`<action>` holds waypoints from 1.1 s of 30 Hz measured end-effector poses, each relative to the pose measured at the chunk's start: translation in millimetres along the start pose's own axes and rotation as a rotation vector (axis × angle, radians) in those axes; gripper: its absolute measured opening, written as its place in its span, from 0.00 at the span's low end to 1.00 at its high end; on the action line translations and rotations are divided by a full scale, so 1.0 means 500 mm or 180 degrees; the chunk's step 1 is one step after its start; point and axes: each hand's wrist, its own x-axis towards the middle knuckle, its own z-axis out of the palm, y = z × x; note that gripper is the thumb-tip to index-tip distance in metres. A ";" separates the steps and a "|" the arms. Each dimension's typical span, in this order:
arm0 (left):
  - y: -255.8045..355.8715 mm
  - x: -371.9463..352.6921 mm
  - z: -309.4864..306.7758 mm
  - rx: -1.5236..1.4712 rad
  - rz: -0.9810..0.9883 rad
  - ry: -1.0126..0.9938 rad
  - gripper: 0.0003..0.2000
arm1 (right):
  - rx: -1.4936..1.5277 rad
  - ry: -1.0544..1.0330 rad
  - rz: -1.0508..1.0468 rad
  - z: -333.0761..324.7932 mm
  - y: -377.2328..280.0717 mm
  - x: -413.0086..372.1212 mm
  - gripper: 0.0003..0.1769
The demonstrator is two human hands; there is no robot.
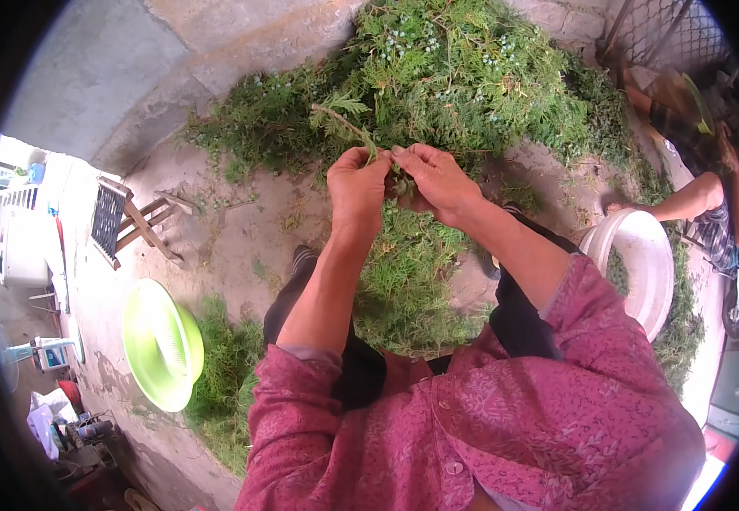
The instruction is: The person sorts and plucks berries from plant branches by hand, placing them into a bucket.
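Green twig (341, 118), one only, is pinched at its lower end by two hands: left hand (358, 184) and right hand (434, 179), fingers closed on it and meeting tip to tip. Just beyond the fingers lies one pile of branches (463, 68). Two containers stand well apart from the fingers: a green basin (162, 345) off the left hand's side, a white bucket (644, 264) off the right's. I cannot tell what either holds.

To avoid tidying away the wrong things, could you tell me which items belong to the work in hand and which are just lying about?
In use: sprig, pinched by left hand and right hand; branch pile just beyond them.
Lying about, untouched: basin, bucket, stool.
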 end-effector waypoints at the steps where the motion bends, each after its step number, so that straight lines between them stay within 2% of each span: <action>1: 0.000 0.000 -0.001 -0.0064 0.0006 -0.0083 0.03 | 0.0001 0.0000 0.0002 -0.002 -0.001 0.000 0.16; 4: 0.003 0.001 -0.001 -0.0095 0.0026 -0.0106 0.03 | 0.0180 -0.0175 -0.0099 -0.006 -0.005 -0.001 0.13; 6: 0.006 0.001 -0.001 -0.0063 0.0043 -0.0045 0.03 | 0.0520 -0.0242 0.0061 -0.005 -0.009 -0.001 0.09; 9: 0.008 0.000 -0.005 -0.0092 -0.0044 -0.0125 0.02 | 0.0897 -0.0210 0.0156 0.001 -0.018 -0.007 0.09; 16: 0.012 0.007 -0.013 -0.0304 -0.0144 -0.0144 0.02 | 0.0928 -0.0065 0.0201 0.008 -0.014 -0.006 0.06; 21: 0.012 0.026 -0.029 -0.0568 -0.0368 -0.0040 0.03 | 0.1516 -0.0374 0.0331 0.007 -0.012 -0.017 0.05; 23: 0.028 0.055 -0.046 -0.1442 -0.0745 0.0767 0.05 | 0.1543 -0.0489 0.0363 0.021 -0.019 -0.058 0.05; 24: 0.035 0.046 -0.043 -0.1259 -0.0425 0.0590 0.07 | 0.1586 -0.0599 0.0375 0.025 -0.023 -0.067 0.05; 25: 0.035 0.044 -0.043 -0.1236 -0.0420 0.0574 0.07 | 0.1609 -0.0599 0.0358 0.021 -0.020 -0.060 0.05; 27: 0.027 0.038 -0.042 -0.1111 -0.0395 0.0315 0.06 | 0.1884 -0.0900 0.0726 0.002 -0.004 -0.047 0.04; 30: 0.026 0.040 -0.041 -0.1171 -0.0411 0.0291 0.05 | 0.2014 -0.0920 0.0853 -0.005 -0.036 -0.058 0.02; 33: 0.029 0.037 -0.038 -0.1201 -0.0421 0.0377 0.05 | 0.1967 -0.1055 0.0547 -0.022 -0.035 -0.055 0.03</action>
